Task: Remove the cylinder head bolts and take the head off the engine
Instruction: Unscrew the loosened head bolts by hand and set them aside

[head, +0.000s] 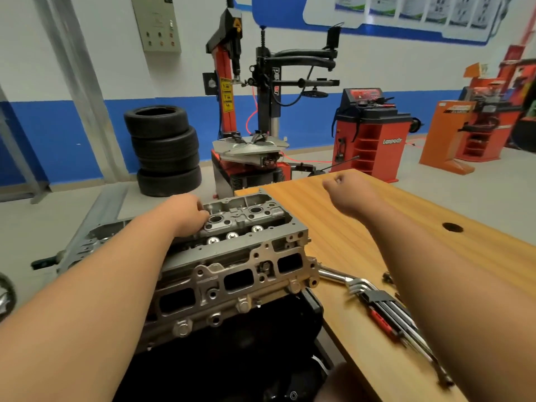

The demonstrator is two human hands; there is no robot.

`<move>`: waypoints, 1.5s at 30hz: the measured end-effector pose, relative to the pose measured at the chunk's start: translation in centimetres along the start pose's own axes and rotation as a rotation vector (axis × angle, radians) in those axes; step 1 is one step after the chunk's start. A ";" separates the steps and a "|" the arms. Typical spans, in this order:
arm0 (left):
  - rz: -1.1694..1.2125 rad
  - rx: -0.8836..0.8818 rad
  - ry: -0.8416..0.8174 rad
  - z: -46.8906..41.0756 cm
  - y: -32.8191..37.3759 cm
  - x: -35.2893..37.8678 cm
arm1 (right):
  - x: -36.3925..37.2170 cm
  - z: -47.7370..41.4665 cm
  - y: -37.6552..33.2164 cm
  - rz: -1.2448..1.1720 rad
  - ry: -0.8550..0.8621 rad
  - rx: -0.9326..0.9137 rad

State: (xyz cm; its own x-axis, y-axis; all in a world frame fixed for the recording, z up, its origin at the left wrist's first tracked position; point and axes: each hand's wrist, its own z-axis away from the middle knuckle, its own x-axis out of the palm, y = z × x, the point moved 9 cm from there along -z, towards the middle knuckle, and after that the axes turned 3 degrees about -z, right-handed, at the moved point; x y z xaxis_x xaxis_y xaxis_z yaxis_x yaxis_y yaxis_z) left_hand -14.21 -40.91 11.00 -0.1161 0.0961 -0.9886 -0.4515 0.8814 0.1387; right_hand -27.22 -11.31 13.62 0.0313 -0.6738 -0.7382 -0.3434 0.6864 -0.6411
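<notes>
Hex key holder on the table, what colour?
The hex key holder is black with a red strip along one side. It shows in the head view, lower right.

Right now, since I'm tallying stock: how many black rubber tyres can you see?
4, stacked left of the red tyre changer: top tyre, second tyre, third tyre, bottom tyre. More could sit behind them.

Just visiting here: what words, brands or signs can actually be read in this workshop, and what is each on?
"Lanpodr", or close to it: white on the red wheel balancer.
"PO": start of a vertical word on the tyre changer column; the rest is unreadable.
Yellow warning labels on the same machine: too small.
Wall posters, grey control box, orange stand: blurred.
</notes>
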 end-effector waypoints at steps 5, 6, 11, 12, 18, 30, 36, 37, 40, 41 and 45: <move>0.288 -0.066 0.151 3.2 -3.2 -1.0 | 7.4 1.9 -13.7 -1.098 -0.349 0.017; 0.371 -0.100 0.199 3.9 -4.1 -1.3 | 9.5 2.5 -15.2 -1.116 -0.424 0.037; 0.461 -0.185 0.275 6.2 -7.1 -1.1 | 15.5 4.4 -17.7 -1.098 -0.531 0.103; 0.523 -0.201 0.304 6.3 -7.6 -1.1 | 16.2 4.7 -17.7 -1.151 -0.552 0.128; 0.843 -0.279 0.455 6.8 -9.3 -1.5 | 17.8 5.8 -18.4 -1.155 -0.633 0.077; 0.789 -0.194 0.369 5.8 -7.4 -1.1 | 16.1 6.1 -20.3 -0.666 -0.339 -0.230; 1.061 -0.363 0.455 5.2 -7.4 -1.0 | 18.1 7.4 -21.2 -0.731 -0.390 -0.176; 1.029 -0.356 0.448 5.3 -7.3 -0.8 | 18.1 7.3 -21.1 -0.746 -0.383 -0.159; 0.986 -0.334 0.458 5.5 -7.2 -0.6 | 17.5 6.1 -20.5 -0.774 -0.348 -0.113; 0.987 -0.327 0.458 5.5 -7.1 -0.6 | 17.5 5.5 -20.0 -0.765 -0.331 -0.111; 0.909 -0.290 0.404 5.4 -6.3 -0.4 | 18.1 4.9 -18.5 -0.981 -0.489 0.038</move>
State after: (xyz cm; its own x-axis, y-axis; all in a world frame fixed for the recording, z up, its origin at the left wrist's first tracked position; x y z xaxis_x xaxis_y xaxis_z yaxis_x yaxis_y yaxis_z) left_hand -6.54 -44.04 10.20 -0.7838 0.4595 -0.4178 -0.2348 0.4036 0.8843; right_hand -15.72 -34.89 11.14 0.6471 -0.7560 0.0984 0.0636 -0.0751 -0.9951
